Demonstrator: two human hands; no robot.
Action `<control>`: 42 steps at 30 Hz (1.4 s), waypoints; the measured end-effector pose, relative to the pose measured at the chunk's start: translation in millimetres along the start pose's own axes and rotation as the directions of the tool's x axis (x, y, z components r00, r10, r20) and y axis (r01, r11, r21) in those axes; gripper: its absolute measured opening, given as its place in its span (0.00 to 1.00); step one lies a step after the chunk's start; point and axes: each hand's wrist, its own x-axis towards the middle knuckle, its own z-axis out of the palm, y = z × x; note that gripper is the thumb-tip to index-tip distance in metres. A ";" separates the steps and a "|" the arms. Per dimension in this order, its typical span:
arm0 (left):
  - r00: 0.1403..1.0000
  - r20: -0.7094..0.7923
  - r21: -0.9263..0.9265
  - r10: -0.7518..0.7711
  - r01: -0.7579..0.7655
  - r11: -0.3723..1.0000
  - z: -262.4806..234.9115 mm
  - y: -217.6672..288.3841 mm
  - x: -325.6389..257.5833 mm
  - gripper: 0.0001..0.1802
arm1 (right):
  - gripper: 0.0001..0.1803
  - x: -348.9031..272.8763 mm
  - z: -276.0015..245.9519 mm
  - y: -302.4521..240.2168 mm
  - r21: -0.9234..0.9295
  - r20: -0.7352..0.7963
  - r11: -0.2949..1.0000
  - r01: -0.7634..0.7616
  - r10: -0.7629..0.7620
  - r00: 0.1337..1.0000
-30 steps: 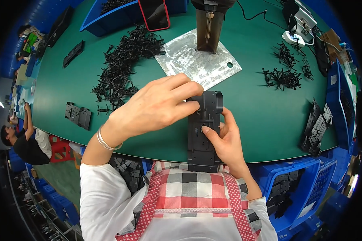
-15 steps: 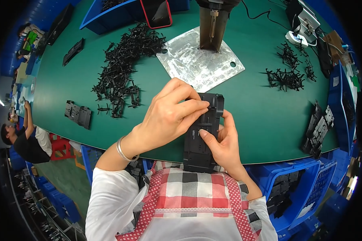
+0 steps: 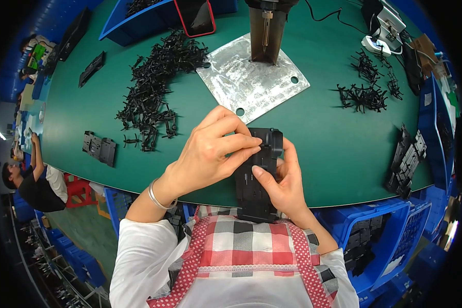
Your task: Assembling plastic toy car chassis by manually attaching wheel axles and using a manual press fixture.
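A long black plastic housing (image 3: 252, 192) is held upright at the table's front edge, its lower end against my checked apron. My right hand (image 3: 282, 185) grips it from the right, with the thumb pressed on its face and the fingers behind. On the housing's upper part, the thumb and fingertips of my left hand (image 3: 215, 145) are pinched together. Whatever small piece they may hold is hidden by the fingers.
A heap of small black plastic clips (image 3: 154, 84) lies left, smaller clusters (image 3: 364, 96) right. A metal plate (image 3: 251, 82) sits under a tool head (image 3: 266, 31). More black housings (image 3: 98, 148), (image 3: 406, 161), a red-edged phone (image 3: 196, 18) and blue crates (image 3: 344, 226) surround me. A seated person (image 3: 33, 187) is far left.
The housing's upper end has tipped and come slightly nearer to me. My left hand has shifted a little left and stays pinched at it, while my right hand keeps its grip.
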 end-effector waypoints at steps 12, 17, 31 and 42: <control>0.997 0.082 -0.041 0.013 -0.009 0.999 0.6 -4.3 -8.9 0.14 | 0.25 1.8 -3.3 11.8 -0.294 -0.042 0.939 0.177 -0.197 0.979; 0.998 0.051 -0.091 0.032 -0.027 0.995 4.1 -5.6 -11.4 0.14 | 0.24 2.1 -1.8 9.9 -0.334 -0.027 0.924 0.183 -0.203 0.979; 0.993 0.059 -0.128 0.099 -0.091 0.988 -1.8 -9.0 -4.3 0.10 | 0.21 -0.7 1.8 -5.5 -0.535 0.044 0.812 0.233 -0.249 0.968; 0.994 0.048 -0.139 0.096 -0.089 0.986 -1.2 -10.7 -3.6 0.09 | 0.20 1.1 5.0 -7.0 -0.559 0.028 0.798 0.223 -0.251 0.968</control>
